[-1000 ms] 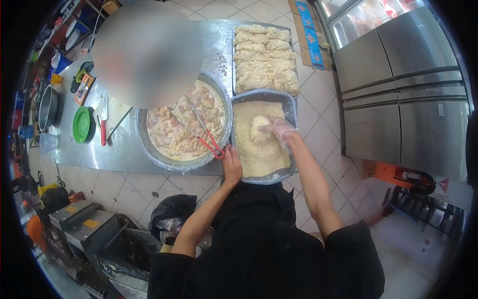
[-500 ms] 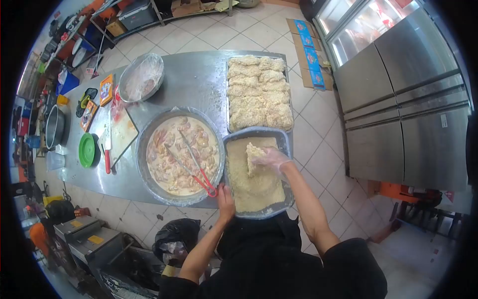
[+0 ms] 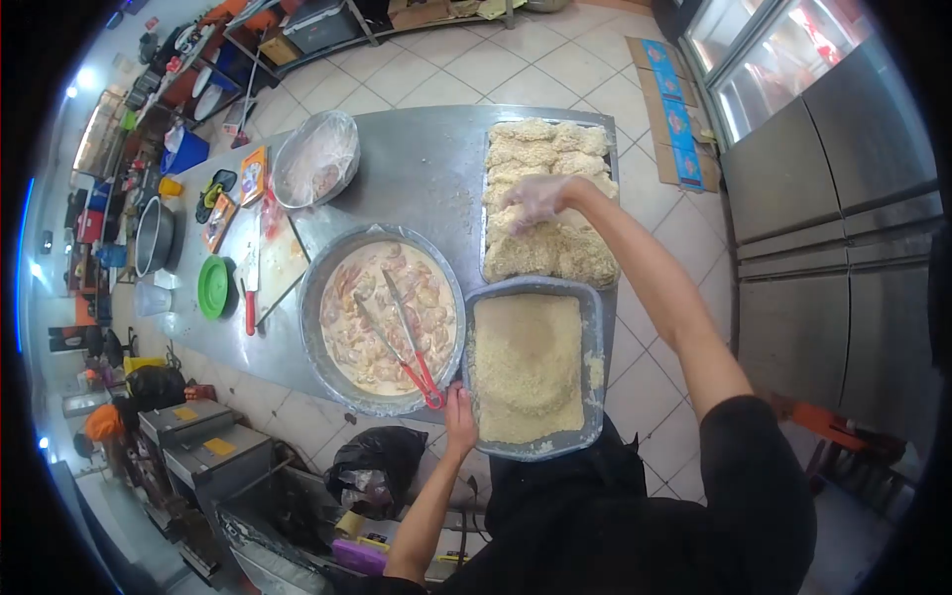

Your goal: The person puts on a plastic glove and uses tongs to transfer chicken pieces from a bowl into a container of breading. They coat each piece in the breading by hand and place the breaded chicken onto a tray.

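My right hand (image 3: 534, 196), in a clear glove, reaches out over the metal tray (image 3: 484, 230) of breaded chicken pieces (image 3: 555, 250) and sets a crumbed piece down on the pile. My left hand (image 3: 459, 412) grips the near left rim of the grey tub (image 3: 596, 327) filled with breadcrumbs (image 3: 526, 362). Just left of that hand lie red-handled tongs (image 3: 402, 332) in a wide metal bowl (image 3: 311, 297) of chicken in creamy marinade.
A steel table (image 3: 416, 169) carries a foil-lined bowl (image 3: 315, 159), a cutting board (image 3: 280, 253), a red-handled knife (image 3: 250, 296), a green lid (image 3: 211, 288) and a pot (image 3: 154, 236). Steel fridges (image 3: 873, 198) stand to the right. A black bin bag (image 3: 372, 461) sits below the table.
My right hand lifted the crumbed piece out of the breadcrumb tub and carried it forward onto the tray. The left hand stayed on the tub's rim. The camera view shifted.
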`<state>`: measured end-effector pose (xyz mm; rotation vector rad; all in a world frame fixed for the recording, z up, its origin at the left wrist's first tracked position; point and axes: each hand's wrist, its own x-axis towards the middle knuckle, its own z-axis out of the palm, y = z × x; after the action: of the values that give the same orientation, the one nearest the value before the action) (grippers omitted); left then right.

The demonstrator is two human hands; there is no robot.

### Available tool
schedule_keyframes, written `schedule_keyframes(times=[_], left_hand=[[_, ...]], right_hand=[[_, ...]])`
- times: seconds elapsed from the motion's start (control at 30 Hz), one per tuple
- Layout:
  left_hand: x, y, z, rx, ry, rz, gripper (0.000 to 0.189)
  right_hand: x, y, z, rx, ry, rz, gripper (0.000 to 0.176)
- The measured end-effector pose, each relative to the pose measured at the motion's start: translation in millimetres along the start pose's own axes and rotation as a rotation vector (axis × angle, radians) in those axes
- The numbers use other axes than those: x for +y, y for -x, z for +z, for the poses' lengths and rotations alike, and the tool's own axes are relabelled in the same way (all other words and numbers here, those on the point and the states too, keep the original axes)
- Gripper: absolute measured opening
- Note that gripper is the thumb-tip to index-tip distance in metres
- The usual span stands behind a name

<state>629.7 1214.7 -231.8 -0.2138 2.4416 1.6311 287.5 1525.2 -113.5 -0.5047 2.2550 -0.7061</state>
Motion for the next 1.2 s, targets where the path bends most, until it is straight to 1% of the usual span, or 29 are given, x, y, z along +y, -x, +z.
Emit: schedule_keyframes(times=[0.07,0.13,0.2,0.23,0.3,0.33,0.4,0.43,0.47,0.5,0.53,0.57,0.6,0.63,0.67,0.73,0.77,0.8,0.87,0.9,0.93,1.0,1.03,1.07,1.1,1.17,1.2], left_hand=[[2,3,1,0.022,-0.031,-0.004,0.033],[5,1,-1,0.008,-0.042,0.013,0.034],[8,2,0,0.031,-0.051,0.003,0.034],[10,3,0,0.044,-0.058,-0.001,0.034],[11,3,1,0.040,-0.024,-0.005,0.035],[11,1,0,0.027,0.008,-0.001,0.035],[4,-1,0,0.012,0.034,-0.024,0.035],[0,1,0,-0.007,0.057,-0.047,0.036],[-4,2,1,0.013,0.057,-0.061,0.036],[-6,2,5,0.069,0.033,0.012,0.035],[-9,1,8,0.121,0.008,0.086,0.035],[-11,-1,10,0.136,0.010,0.078,0.035],[-14,-2,12,0.153,0.003,0.122,0.035],[-16,-1,13,0.166,-0.003,0.166,0.035],[-14,0,13,0.172,0.004,0.159,0.035],[-3,1,9,0.134,-0.016,0.112,0.035],[8,0,3,0.088,0.038,0.085,0.032],[-4,0,2,0.091,0.051,0.079,0.032],[-34,-2,11,0.023,-0.025,0.329,0.030],[-30,-7,8,-0.107,0.020,0.323,0.032],[-33,-6,11,-0.100,0.035,0.326,0.032],[-38,-3,13,-0.106,0.011,0.149,0.034],[-25,-4,7,-0.104,0.020,0.147,0.034],[0,-5,-2,-0.084,0.043,0.085,0.036],[14,-4,-6,-0.066,0.065,0.022,0.038],[3,0,2,-0.045,0.044,0.028,0.039],[4,-2,1,-0.018,0.012,0.045,0.039]], right_hand=[[5,-32,6,-0.122,0.232,0.002,0.061],[1,-34,11,-0.125,0.252,-0.009,0.058],[-3,-29,16,-0.007,0.281,-0.077,0.046],[-16,-13,20,-0.016,0.282,-0.083,0.046],[-47,27,26,0.278,0.275,0.158,0.035],[-35,22,39,0.274,0.277,0.151,0.035],[-1,8,75,0.625,0.465,-0.051,0.029],[-1,13,75,0.609,0.465,-0.070,0.029],[-2,16,71,0.599,0.513,0.048,0.027],[-10,18,68,0.589,0.562,0.167,0.025],[-23,21,72,0.577,0.563,0.150,0.025],[-36,27,79,0.790,0.625,0.017,0.022],[-51,36,87,1.001,0.678,-0.116,0.020],[-87,44,92,0.776,0.636,-0.008,0.020],[-129,45,102,0.552,0.594,0.100,0.020],[-187,44,140,0.372,0.204,0.025,0.038],[-212,36,169,0.463,0.107,0.005,0.037],[-228,24,199,0.550,0.010,-0.012,0.038],[-236,-1,244,0.563,0.078,0.033,0.036],[-235,-8,256,0.593,0.132,0.071,0.034],[-232,-13,258,0.591,0.149,0.072,0.034],[-223,-22,254,0.687,0.151,0.102,0.023],[-220,-17,241,0.635,0.285,0.102,0.021],[-219,-3,223,0.575,0.420,0.102,0.019],[-226,14,202,0.563,0.429,0.129,0.017],[-242,40,169,0.547,0.441,0.165,0.015],[-246,47,156,0.542,0.496,0.162,0.014]])
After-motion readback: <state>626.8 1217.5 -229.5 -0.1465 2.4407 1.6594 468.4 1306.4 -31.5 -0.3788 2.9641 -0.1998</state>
